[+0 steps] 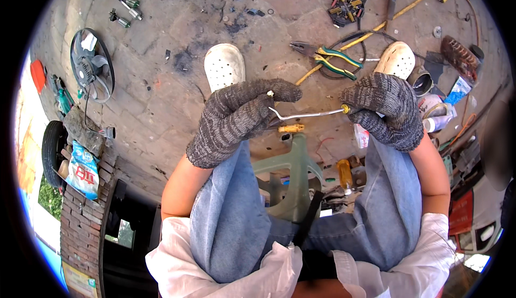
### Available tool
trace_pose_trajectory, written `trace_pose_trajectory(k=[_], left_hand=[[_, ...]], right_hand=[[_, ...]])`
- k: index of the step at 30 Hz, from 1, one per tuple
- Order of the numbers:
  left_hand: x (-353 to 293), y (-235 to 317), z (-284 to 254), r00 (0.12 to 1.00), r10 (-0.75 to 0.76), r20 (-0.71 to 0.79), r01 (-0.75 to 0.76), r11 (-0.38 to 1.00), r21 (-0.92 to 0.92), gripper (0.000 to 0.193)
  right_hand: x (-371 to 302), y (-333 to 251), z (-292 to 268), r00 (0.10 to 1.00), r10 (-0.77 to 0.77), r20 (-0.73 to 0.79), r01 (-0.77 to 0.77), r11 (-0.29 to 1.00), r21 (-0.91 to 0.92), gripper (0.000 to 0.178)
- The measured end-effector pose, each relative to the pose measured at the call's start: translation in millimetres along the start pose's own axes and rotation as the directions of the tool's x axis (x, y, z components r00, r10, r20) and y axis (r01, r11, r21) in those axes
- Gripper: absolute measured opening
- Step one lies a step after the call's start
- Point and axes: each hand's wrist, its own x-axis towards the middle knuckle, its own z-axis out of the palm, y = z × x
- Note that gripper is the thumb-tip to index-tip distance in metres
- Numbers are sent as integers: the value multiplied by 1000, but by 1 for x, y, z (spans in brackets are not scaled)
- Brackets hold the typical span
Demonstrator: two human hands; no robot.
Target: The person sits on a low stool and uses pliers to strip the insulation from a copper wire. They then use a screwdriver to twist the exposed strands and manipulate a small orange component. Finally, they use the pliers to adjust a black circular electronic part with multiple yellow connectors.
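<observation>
Both my hands wear grey knitted gloves and are raised above my knees. My right hand is closed around the yellow handle end of a hooked metal pick, whose thin bent shaft points left. The pick's tip lies close to the fingers of my left hand. Those fingers pinch a small pale piece, too small to name, with the index finger stretched to the right. Beyond my hands, pliers with green and yellow handles lie on the floor. A yellow tool handle shows below the pick.
A green plastic stool stands between my legs. Ahead lie a yellow hose, dark cables and a round black part with brass pieces. At left are a black fan, a tyre and a plastic bag. Bottles and parts clutter the right.
</observation>
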Motion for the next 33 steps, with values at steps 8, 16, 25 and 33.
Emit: trace_pose_trajectory(k=[8, 16, 25, 33], left_hand=[[-3, 7, 3, 999, 15, 48, -16, 1000, 14, 38], [0, 1, 9, 992, 112, -56, -110, 993, 40, 38], [-2, 9, 6, 994, 108, -2, -106, 976, 189, 31], [-1, 8, 6, 997, 72, -24, -68, 988, 141, 33]], right_hand=[[2, -1, -4, 996, 75, 55, -77, 997, 27, 27], [2, -1, -3, 999, 43, 1, -43, 999, 25, 30], [2, -3, -1, 997, 74, 17, -74, 997, 2, 30], [2, -3, 0, 995, 97, 37, -97, 995, -6, 29]])
